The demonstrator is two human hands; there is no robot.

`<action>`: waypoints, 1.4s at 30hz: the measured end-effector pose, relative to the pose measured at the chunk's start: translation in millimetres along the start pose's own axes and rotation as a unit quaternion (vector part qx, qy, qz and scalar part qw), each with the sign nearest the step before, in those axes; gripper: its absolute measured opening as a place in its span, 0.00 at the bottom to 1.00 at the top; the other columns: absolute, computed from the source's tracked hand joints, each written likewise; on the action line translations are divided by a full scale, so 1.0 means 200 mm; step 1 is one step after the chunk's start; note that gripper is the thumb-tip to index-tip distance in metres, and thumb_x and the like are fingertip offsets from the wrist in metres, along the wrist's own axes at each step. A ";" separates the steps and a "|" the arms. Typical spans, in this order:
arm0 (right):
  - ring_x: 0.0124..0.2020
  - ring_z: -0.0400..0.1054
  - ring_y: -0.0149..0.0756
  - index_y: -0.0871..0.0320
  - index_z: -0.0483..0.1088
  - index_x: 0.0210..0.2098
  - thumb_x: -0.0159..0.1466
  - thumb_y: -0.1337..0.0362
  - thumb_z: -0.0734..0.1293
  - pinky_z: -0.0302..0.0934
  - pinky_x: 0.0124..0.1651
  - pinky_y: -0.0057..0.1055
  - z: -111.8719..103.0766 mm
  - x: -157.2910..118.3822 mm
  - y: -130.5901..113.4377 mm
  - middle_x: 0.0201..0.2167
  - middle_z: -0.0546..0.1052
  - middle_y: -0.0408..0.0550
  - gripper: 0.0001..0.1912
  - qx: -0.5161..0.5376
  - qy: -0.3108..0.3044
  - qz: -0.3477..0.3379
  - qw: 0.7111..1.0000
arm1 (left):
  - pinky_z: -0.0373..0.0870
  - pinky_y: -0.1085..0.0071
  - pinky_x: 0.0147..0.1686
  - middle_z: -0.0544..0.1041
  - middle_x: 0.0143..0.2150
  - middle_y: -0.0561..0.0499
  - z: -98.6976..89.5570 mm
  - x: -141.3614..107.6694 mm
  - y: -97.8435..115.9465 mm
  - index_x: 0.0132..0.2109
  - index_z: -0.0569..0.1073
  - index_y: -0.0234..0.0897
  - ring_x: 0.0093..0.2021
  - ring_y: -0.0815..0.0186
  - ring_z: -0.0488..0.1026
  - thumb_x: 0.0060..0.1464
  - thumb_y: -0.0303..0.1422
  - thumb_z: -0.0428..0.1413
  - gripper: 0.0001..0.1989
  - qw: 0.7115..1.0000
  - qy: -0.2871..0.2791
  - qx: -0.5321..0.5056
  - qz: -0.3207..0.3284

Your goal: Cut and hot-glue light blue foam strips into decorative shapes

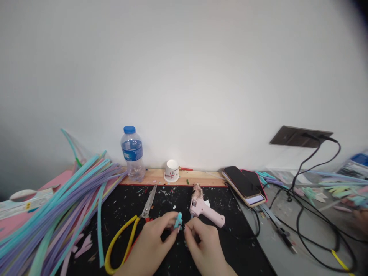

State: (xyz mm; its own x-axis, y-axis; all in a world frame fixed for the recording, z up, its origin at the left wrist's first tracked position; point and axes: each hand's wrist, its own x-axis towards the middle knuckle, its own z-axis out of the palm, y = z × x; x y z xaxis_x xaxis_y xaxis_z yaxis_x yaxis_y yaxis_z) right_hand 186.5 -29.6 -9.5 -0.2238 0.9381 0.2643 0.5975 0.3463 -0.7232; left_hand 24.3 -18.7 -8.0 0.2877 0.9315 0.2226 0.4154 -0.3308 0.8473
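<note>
Between the thumb and fingers of my left hand (159, 234) is a small turquoise folded piece (178, 220) with a dark spot on it. Close beside it, my right hand (202, 239) is pinched at the fingertips; whatever it holds is too small to make out. The two hands nearly meet above a black mat (169, 203). Just beyond my right hand lies a pale pink glue gun (205, 211) with a stained nozzle end. Scissors (148, 205) with yellow handles lie left of my left hand, partly hidden by it.
Long pastel fuzzy strips (57, 214) are heaped on the left. A water bottle (132, 157) and a paper cup (171, 171) stand by the wall. Phones (244, 184) lie right of the mat, near black cables (299, 211) running to a wall socket (296, 137). A blurred hand (360, 220) shows far right.
</note>
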 end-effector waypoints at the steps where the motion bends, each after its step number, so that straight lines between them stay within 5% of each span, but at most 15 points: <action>1: 0.18 0.54 0.27 0.58 0.64 0.24 0.63 0.65 0.57 0.48 0.23 0.23 0.00 0.00 0.00 0.17 0.62 0.39 0.12 -0.002 -0.006 -0.002 1.000 | 0.72 0.72 0.42 0.79 0.39 0.52 0.00 0.00 -0.01 0.46 0.71 0.41 0.39 0.66 0.76 0.53 0.26 0.52 0.13 1.000 0.009 0.016 0.003; 20: 0.16 0.51 0.25 0.58 0.63 0.25 0.62 0.67 0.56 0.46 0.21 0.23 0.00 -0.01 -0.03 0.16 0.57 0.36 0.11 -0.015 -0.040 -0.048 0.998 | 0.73 0.69 0.37 0.79 0.38 0.52 -0.01 -0.03 -0.08 0.42 0.70 0.42 0.37 0.63 0.77 0.55 0.27 0.52 0.09 0.982 0.052 0.158 0.090; 25: 0.14 0.53 0.25 0.58 0.61 0.22 0.63 0.63 0.57 0.46 0.19 0.22 0.01 -0.01 -0.05 0.13 0.58 0.36 0.13 0.077 -0.061 0.022 0.995 | 0.72 0.70 0.38 0.78 0.38 0.51 -0.02 -0.02 -0.08 0.43 0.70 0.41 0.37 0.64 0.76 0.54 0.26 0.52 0.09 0.975 0.074 0.167 0.127; 29: 0.11 0.52 0.22 0.58 0.60 0.22 0.64 0.56 0.58 0.47 0.17 0.19 0.03 0.00 -0.06 0.09 0.61 0.35 0.17 0.205 -0.085 0.120 0.968 | 0.71 0.71 0.40 0.78 0.39 0.51 -0.03 -0.02 -0.08 0.44 0.69 0.41 0.39 0.64 0.75 0.54 0.25 0.52 0.10 0.969 0.093 0.171 0.154; 33: 0.07 0.49 0.21 0.57 0.59 0.25 0.58 0.46 0.62 0.42 0.10 0.17 0.06 0.01 -0.06 0.08 0.62 0.33 0.20 0.339 -0.120 0.200 0.911 | 0.70 0.72 0.41 0.77 0.39 0.50 -0.04 -0.01 -0.07 0.45 0.68 0.41 0.39 0.65 0.75 0.55 0.24 0.51 0.12 0.966 0.097 0.168 0.173; 37: 0.05 0.51 0.22 0.57 0.58 0.27 0.52 0.43 0.66 0.45 0.08 0.17 0.09 0.02 -0.06 0.08 0.64 0.33 0.24 0.417 -0.140 0.223 0.870 | 0.71 0.71 0.40 0.76 0.38 0.50 -0.05 0.00 -0.06 0.43 0.69 0.40 0.38 0.65 0.74 0.54 0.24 0.51 0.10 0.966 0.092 0.169 0.171; 42: 0.06 0.54 0.23 0.58 0.59 0.28 0.50 0.43 0.67 0.48 0.10 0.18 0.10 0.02 -0.06 0.08 0.67 0.35 0.24 0.449 -0.156 0.220 0.852 | 0.71 0.71 0.38 0.76 0.36 0.49 -0.05 0.00 -0.05 0.39 0.70 0.38 0.36 0.65 0.74 0.55 0.25 0.51 0.06 0.964 0.100 0.166 0.180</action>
State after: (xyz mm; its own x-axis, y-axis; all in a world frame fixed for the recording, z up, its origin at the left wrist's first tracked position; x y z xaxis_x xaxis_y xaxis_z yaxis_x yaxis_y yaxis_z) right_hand 163.7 -30.5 -13.2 -0.4086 0.8809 -0.2391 -0.1223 -0.3124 -0.9420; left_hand 11.2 -14.4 -10.8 0.3057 0.7470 0.5904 0.5824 -0.6373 0.5047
